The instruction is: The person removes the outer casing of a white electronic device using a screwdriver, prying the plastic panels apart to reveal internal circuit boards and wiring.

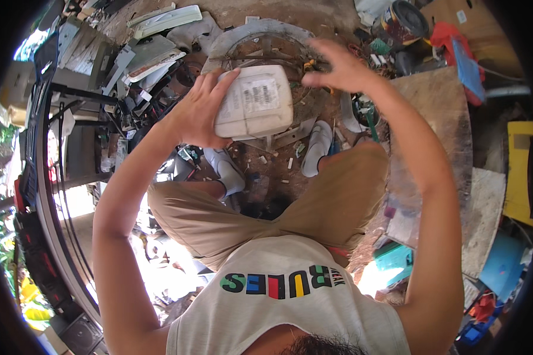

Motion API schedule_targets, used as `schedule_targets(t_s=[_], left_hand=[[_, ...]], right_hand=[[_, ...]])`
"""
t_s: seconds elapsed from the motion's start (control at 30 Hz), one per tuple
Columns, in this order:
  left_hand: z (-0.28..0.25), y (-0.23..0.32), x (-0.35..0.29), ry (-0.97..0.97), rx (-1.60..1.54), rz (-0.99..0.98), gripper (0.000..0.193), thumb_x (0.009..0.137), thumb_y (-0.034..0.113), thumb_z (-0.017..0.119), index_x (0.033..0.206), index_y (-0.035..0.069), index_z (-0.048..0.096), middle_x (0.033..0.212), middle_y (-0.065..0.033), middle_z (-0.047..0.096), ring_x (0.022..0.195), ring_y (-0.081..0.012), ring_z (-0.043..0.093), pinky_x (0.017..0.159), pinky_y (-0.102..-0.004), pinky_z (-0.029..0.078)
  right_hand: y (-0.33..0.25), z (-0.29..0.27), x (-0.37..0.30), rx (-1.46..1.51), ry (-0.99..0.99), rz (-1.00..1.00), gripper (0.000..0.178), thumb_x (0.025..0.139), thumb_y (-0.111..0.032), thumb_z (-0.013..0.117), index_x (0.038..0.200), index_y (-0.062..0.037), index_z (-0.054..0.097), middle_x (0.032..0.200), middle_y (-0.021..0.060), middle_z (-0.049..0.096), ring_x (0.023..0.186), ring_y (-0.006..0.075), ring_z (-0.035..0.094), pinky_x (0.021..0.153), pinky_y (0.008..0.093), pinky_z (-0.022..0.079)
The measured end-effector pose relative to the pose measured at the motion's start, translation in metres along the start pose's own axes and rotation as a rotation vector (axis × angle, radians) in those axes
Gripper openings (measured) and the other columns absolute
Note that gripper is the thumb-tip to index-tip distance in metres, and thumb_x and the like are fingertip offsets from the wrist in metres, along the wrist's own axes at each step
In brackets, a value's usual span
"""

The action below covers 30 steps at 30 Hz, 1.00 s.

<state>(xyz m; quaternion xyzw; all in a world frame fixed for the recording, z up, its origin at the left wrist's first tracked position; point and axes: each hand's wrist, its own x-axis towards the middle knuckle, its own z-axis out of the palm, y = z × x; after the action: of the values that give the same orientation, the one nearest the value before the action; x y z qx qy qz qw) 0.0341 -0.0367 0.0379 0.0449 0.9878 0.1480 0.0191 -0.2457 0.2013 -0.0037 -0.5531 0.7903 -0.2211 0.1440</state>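
My left hand (196,112) grips a white, worn plastic box (256,118) with rounded corners by its left side. A printed label covers part of the face turned up toward me. The box is held above the ground between my feet, and its underside is hidden. To its right, my right hand (342,70) is raised with thumb and fingers spread and nothing in it. Behind and under the box lies a large grey rounded frame (260,26) with crossing bars. Small yellow-and-black objects (309,65), too small to name, are near my right fingertips.
Scrap panels and pale casings (154,62) are heaped at the left. A brown board (435,124) lies on the right, with a red bag (447,38) beyond it. A dark round container (405,22) stands far right. Small debris (289,163) litters the ground around my shoes.
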Motion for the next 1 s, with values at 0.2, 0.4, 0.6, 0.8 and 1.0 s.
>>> schedule_targets(t_s=[0.2,0.4,0.6,0.8,1.0], left_hand=[[-0.013,0.023,0.027,-0.16,0.21,-0.072,0.132,0.051,0.033,0.091,0.158,0.005,0.019,0.152,-0.027,0.031,0.139,-0.0475,0.034,0.12,-0.049,0.03],[-0.018,0.005,0.024,-0.209,-0.18,-0.228,0.138,0.05,0.058,0.093,0.155,0.002,0.024,0.151,-0.0261,0.035,0.141,-0.0428,0.036,0.12,-0.0491,0.028],[0.017,-0.005,0.022,0.107,-0.615,-0.336,0.154,0.047,0.064,0.094,0.158,-0.003,0.011,0.154,-0.0261,0.032,0.144,-0.0392,0.033,0.121,-0.0448,0.024],[0.029,-0.006,-0.047,0.074,-0.045,-0.195,0.172,0.033,0.062,0.097,0.158,-0.006,0.0,0.164,-0.0255,0.013,0.151,-0.0377,0.019,0.123,-0.0446,0.02],[0.046,0.01,-0.01,0.187,-0.23,-0.186,0.157,0.052,0.069,0.09,0.16,0.0,-0.001,0.163,-0.0243,0.015,0.15,-0.036,0.022,0.121,-0.05,0.024]], right_hand=[[0.101,0.082,-0.011,-0.248,-0.013,0.578,0.089,0.087,-0.066,0.065,0.155,-0.014,0.039,0.161,0.023,0.029,0.146,0.0438,0.034,0.117,0.0532,0.035],[0.08,0.102,-0.009,-0.317,-0.042,0.414,0.056,0.092,-0.034,0.069,0.137,-0.0048,0.055,0.145,0.0188,0.047,0.136,0.0357,0.046,0.107,0.0489,0.048],[0.112,0.105,-0.034,-0.43,0.029,0.22,0.055,0.085,-0.022,0.072,0.134,-0.0047,0.054,0.124,0.0144,0.063,0.125,0.0328,0.056,0.1,0.0487,0.05],[0.113,0.097,-0.149,-0.06,0.473,0.252,0.053,0.084,-0.023,0.07,0.134,-0.0101,0.06,0.121,0.0158,0.066,0.104,0.0348,0.065,0.09,0.046,0.051],[0.137,0.188,-0.382,0.595,0.447,1.068,0.036,0.088,-0.022,0.066,0.121,-0.0072,0.067,0.082,0.0105,0.065,0.071,0.0233,0.062,0.067,0.0376,0.05]])
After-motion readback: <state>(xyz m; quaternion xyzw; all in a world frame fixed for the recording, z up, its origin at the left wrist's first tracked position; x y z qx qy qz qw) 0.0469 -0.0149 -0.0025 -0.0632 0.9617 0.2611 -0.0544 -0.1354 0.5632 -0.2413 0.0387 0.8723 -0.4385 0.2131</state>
